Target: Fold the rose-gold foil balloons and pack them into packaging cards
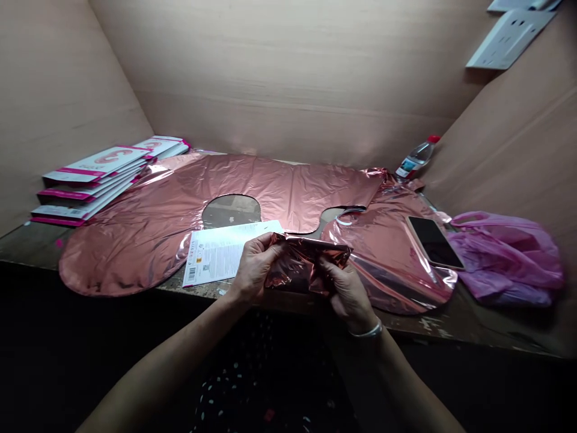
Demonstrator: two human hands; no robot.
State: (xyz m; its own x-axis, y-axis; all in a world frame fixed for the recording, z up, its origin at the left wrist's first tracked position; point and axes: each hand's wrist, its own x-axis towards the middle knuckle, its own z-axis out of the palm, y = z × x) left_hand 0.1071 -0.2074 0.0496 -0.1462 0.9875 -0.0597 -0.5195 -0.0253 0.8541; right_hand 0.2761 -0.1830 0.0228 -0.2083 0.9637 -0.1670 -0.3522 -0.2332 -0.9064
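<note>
- Folded foil balloon (309, 264) held just above the near edge of the surface (451, 325), long axis running left to right.
- Left hand (255, 270) fingers clenched on its left end.
- Right hand (347, 294) fingers pinching its right end.

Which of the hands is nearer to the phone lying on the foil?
Right. The right hand grips the folded foil piece just left of the phone; the left hand holds the piece's other end, farther away beside the printed card.

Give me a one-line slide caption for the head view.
Both hands, left and right, grip a folded rose-gold foil balloon over the workbench.
</note>
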